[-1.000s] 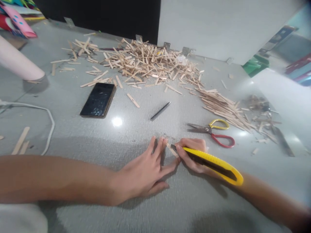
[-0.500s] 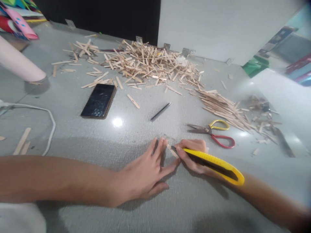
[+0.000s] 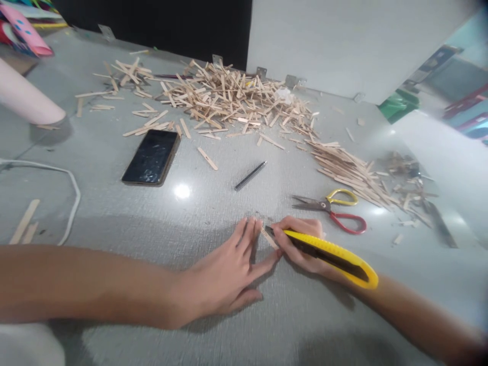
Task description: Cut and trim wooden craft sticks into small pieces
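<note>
Wooden stick point(image 3: 269, 238) lies low and centre in the frame, pinned flat on the table point(image 3: 190, 213) by the spread left hand point(image 3: 232, 272); the right hand point(image 3: 301, 244) grips a yellow knife point(image 3: 328, 251), blade tip on the stick; the cut looks unfinished; a large uncut pile point(image 3: 229, 99) waits at the upper centre.

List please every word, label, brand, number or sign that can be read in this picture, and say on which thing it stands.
No text can be read anywhere.
Yellow plastic utility knife in the right hand: no marking visible.
Black smartphone with dark screen: nothing displayed.
Scissors with one yellow and one red handle: no brand visible.
Thin dark pen: too small to tell.
Pink paper item at the far left corner: blue spots only, blurred.
</note>
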Demonstrator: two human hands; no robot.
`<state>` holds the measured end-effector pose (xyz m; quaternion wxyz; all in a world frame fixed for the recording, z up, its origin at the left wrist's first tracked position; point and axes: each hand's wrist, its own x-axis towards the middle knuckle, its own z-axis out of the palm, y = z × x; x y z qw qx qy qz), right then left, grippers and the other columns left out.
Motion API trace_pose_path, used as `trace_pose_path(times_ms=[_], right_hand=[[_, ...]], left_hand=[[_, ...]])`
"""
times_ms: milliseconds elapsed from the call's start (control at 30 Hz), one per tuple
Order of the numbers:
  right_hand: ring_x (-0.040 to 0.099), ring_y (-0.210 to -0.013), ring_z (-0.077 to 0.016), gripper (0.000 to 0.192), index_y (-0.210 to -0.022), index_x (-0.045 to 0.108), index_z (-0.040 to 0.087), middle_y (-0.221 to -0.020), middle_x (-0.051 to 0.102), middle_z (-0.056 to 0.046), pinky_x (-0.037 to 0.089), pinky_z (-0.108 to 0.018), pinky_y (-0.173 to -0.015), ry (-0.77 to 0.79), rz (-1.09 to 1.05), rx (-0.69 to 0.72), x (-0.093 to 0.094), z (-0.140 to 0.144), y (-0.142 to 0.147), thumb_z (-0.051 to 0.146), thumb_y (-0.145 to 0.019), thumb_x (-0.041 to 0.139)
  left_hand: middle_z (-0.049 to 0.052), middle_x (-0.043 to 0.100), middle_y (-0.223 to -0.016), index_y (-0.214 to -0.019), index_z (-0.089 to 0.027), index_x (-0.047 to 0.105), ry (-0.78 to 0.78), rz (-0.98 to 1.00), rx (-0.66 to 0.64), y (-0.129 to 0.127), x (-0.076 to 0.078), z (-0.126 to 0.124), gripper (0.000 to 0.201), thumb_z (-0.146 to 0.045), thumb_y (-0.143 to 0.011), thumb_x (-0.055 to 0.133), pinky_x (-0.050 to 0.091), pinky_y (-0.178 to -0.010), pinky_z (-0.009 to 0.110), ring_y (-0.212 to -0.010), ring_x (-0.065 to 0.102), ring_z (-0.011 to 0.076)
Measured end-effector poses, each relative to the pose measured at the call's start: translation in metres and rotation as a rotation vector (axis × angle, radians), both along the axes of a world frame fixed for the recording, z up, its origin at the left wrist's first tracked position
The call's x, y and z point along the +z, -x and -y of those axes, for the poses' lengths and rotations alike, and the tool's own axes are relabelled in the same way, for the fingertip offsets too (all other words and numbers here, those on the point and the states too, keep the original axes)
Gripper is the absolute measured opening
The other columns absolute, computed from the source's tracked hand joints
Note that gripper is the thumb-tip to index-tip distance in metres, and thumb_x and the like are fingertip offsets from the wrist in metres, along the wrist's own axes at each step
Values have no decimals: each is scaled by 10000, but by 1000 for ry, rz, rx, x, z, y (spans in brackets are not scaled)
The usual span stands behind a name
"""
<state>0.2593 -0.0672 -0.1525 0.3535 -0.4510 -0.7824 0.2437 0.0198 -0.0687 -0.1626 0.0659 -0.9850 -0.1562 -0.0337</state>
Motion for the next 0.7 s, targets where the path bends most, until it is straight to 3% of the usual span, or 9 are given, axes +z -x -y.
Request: trace_pose_path(times_ms=[400, 700], right_hand=[[604, -535, -113, 153, -899, 711, 212, -685, 682, 21, 464, -235, -540, -1, 13, 27, -3, -1, -3, 200, -1033, 639], [612, -529, -115, 132, -918, 718, 214, -682, 691, 21, 483, -235, -553, -10, 15, 33, -5, -1, -4, 196, -1030, 652]], left_hand=[[343, 622, -1477, -1678, -105, 317, 76, 25, 15, 1, -1, 2, 856, -648, -1050, 524, 205, -1224, 692, -1467, 516, 537], [367, 615, -1467, -1678, -93, 288, 43, 5, 15, 0, 0, 1, 869, -660, -1054, 498, 214, -1217, 694, -1465, 510, 554]])
